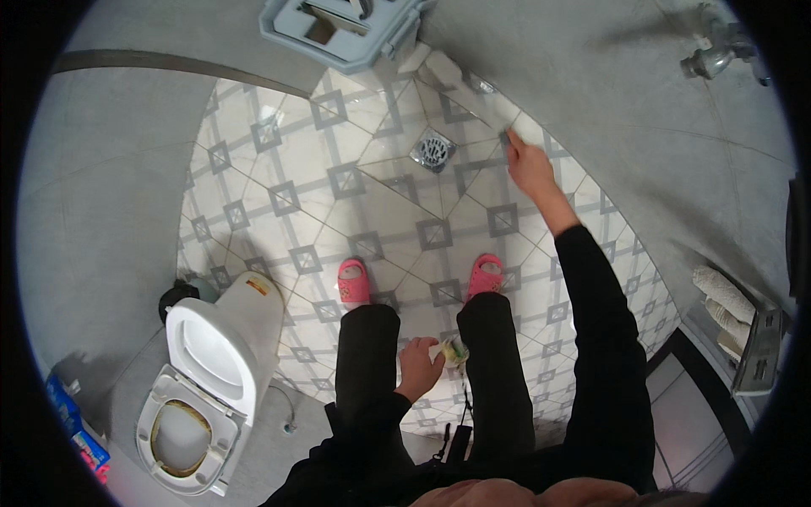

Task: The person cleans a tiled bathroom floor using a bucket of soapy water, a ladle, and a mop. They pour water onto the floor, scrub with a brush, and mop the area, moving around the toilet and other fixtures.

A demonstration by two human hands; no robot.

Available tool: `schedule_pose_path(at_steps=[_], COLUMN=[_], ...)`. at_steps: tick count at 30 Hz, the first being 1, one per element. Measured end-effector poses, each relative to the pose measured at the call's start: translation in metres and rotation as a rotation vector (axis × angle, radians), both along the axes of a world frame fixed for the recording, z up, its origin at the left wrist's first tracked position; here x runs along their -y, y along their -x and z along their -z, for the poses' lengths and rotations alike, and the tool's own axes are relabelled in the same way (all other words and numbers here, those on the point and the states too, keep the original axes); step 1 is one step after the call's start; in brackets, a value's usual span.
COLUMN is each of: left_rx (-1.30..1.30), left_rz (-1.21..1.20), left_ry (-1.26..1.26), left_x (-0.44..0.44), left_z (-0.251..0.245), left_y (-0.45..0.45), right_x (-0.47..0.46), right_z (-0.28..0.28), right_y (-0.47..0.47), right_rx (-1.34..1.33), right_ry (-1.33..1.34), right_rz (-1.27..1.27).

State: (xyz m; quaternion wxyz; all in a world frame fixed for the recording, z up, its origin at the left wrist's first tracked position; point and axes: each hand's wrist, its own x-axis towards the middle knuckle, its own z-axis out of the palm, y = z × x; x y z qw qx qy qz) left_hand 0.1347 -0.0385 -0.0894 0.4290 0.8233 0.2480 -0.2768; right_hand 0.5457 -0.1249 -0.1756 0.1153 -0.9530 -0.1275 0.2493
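My right hand (531, 170) reaches ahead over the tiled floor (386, 209), gripping the handle end of a pale long-handled brush (472, 101). The brush is blurred, and its wide head lies by the wall's foot near the corner. A square metal floor drain (433, 150) sits to the left of that hand. Low beside my left knee is my left hand (420, 369), its fingers bent and apart, with nothing seen in it. Just past its fingertips shows a small yellow and green thing (455, 352), too unclear to name.
A white toilet (218, 361) with a raised lid stands left, a black-topped bin (180, 296) beside it. Ahead, a grey-blue plastic caddy (345, 54) hangs at the wall. Metal pipe fittings (709, 60) and a rack of towels (757, 348) project at right. Pink slippers (353, 281) are on my feet.
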Motion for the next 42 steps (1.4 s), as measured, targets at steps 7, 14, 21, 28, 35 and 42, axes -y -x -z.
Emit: schedule_pose_path(at_steps=[7,14,21,28,35,42], left_rx=[-0.015,0.099,-0.043,-0.042,-0.024,-0.028], left_rz=[-0.155,-0.190,-0.219,-0.239,-0.331,-0.335], left_ry=[0.113,0.109,0.107,0.178,0.214,0.214], left_x=[0.026,0.031,0.016,0.012,0.011,0.006], left_z=[0.048,0.063,0.050,0.042,0.053,0.054], left_y=[-0.014,0.011,-0.010,-0.016,0.006,0.002], right_x=[-0.013,0.017,0.064,0.070,0.072,0.055], right_z=[0.055,-0.007,0.020,0.022,0.018,0.051], right_y=[-0.046,-0.046,0.004,-0.013,0.029,0.050], right_rx=[0.179,0.081,0.011,0.069,-0.009,0.011], right_ry=[-0.099,0.226,0.016,0.231,-0.238,-0.150], right_rz=[-0.302,-0.322,-0.254,-0.023,-0.063,0.054])
